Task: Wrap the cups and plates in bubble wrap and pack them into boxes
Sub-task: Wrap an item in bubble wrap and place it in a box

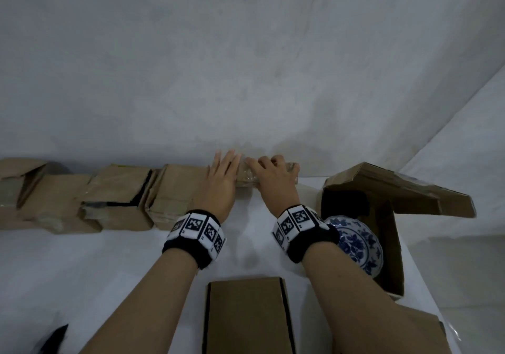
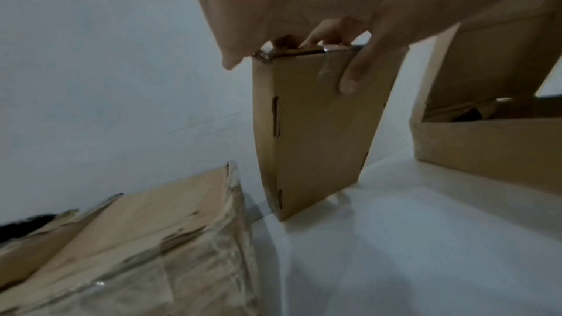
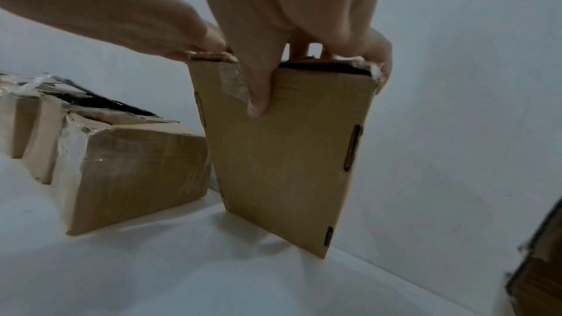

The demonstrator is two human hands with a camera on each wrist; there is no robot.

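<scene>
**Two hands hold a closed box upright against the wall at the back of a white table**

Nearest the viewer, a flat closed cardboard box [image 1: 247, 315] lies at the table's [image 1: 103, 266] front edge, between the two forearms. To its left is a broad stretch of bare white tabletop, with a small dark object [image 1: 56, 336] at the lower left corner; what it is cannot be told.

To the right, close to the table's right edge, stands an open box [image 1: 388, 247] with its lid flap [image 1: 404, 189] raised and leaning back. A blue-and-white patterned plate [image 1: 358, 244] sits inside it, tilted, partly hidden by the right wrist. No bubble wrap can be made out on the plate.

Further back, the right hand [image 1: 274, 177] clamps the top of a narrow upright box [image 3: 285, 153]: the thumb presses down its front face and the fingers curl over the top edge. The left hand [image 1: 218, 181] rests on the top left corner of the same box, fingers mostly straight. The box stands on its short end, its bottom edge on the table and its back close against the wall [image 1: 246, 66]. Bare table lies open in front of it.

Just left of it, a row of taped, crumpled cardboard boxes [image 1: 82, 197] runs along the wall toward the left edge, the nearest one just beside the upright box.
</scene>
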